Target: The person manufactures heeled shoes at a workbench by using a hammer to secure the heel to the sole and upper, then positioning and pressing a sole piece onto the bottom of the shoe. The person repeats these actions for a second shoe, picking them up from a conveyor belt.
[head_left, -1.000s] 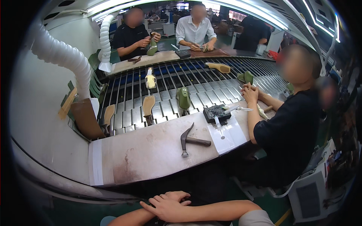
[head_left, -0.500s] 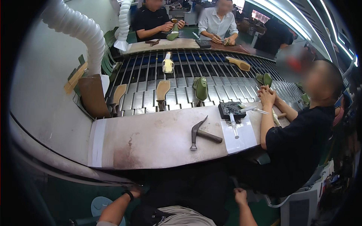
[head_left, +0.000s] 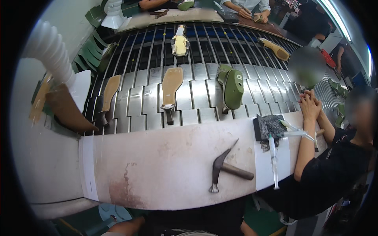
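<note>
Only parts of my forearms show at the lower edge, the left forearm (head_left: 125, 227) and the right forearm (head_left: 248, 229). Both of my hands are hidden below the worktable's near edge. On the pale worktable (head_left: 169, 169) in front of me lies a hammer (head_left: 219, 167) with a dark curved head and a wooden handle; no hand touches it. To its right, a black block (head_left: 269, 129) with a rough top stands partly on a white sheet (head_left: 284, 169). A clear syringe-like applicator (head_left: 273, 159) leans from the block, and others stick out toward the right.
Beyond the table runs a slatted metal conveyor (head_left: 151, 116). It carries tan-soled lasts (head_left: 172, 84), a green shoe (head_left: 233, 88) and a yellowish shoe form (head_left: 180, 44). A co-worker's clasped hands (head_left: 311, 105) rest at the right. A ribbed white hose (head_left: 49, 55) hangs left.
My view has tilted down and come closer to the table. My hands, visible below the table before, are now out of sight. The hammer and applicators lie as they did.
</note>
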Motion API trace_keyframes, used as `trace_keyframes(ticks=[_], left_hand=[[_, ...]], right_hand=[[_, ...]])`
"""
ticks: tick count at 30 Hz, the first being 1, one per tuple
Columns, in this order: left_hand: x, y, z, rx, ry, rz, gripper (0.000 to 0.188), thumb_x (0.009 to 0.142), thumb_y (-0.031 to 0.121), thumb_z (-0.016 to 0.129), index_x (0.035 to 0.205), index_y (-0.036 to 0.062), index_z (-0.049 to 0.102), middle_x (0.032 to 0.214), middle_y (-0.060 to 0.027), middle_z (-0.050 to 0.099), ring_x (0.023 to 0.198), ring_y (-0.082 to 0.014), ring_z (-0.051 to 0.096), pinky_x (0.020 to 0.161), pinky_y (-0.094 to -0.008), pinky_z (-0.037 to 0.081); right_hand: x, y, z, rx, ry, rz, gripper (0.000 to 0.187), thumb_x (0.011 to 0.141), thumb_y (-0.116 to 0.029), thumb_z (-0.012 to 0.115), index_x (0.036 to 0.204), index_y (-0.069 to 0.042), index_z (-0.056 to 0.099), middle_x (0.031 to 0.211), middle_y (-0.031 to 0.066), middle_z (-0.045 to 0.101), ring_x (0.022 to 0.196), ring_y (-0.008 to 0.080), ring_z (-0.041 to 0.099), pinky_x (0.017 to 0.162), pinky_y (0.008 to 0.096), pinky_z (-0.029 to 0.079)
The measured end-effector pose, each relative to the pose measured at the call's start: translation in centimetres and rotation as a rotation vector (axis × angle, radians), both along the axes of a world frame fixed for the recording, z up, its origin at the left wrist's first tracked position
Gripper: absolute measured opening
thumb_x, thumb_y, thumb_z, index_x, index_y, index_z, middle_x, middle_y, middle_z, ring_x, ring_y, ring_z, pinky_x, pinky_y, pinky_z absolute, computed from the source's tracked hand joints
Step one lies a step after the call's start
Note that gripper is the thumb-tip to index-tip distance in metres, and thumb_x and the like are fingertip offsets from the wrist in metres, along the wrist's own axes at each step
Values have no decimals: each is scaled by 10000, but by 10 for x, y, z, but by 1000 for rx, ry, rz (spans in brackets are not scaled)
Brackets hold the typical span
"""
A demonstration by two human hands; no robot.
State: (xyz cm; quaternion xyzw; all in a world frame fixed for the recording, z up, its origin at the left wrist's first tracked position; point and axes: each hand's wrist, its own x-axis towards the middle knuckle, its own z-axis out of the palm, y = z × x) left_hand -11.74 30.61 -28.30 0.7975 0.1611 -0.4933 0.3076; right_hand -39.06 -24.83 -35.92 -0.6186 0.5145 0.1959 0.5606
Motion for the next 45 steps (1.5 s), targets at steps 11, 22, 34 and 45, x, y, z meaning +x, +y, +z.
trace_keyframes(ticks=[11, 22, 34, 45], left_hand=[[51, -35, 33, 74, 48, 26, 430, 980, 365, 673, 1274, 54, 717, 1240, -181, 719, 1121, -330, 671, 979, -420, 515], [84, -49, 4, -219, -694, -577, 517, 1004, 445, 647, 1351, 65, 690, 1361, -202, 689, 1244, -378, 640, 1079, -446, 487], [6, -142, 301, -610, -831, -470, 394, 978, 292, 762, 1264, 23, 738, 1152, -169, 777, 1037, -289, 769, 899, -356, 602], [174, -117, 330, -57, -1527, -238, 784, 936, 306, 765, 1541, -57, 422, 1480, -330, 554, 1354, -471, 564, 1144, -485, 455]], right_hand=[[105, -11, 53, 79, 94, -238, 657, 1060, -476, 532, 1369, 96, 623, 1362, 233, 691, 1257, 349, 671, 1063, 417, 517], [112, -25, 4, 70, -368, -563, 682, 1068, -500, 513, 1378, 98, 621, 1363, 228, 691, 1252, 341, 675, 1064, 413, 517], [116, 9, 180, -643, -417, 41, 350, 975, -255, 735, 1146, 49, 763, 998, 121, 790, 933, 208, 745, 865, 350, 577], [190, 128, 378, -437, -1170, 510, 252, 887, -77, 782, 1113, 31, 753, 1058, 152, 793, 972, 231, 769, 881, 345, 600]])
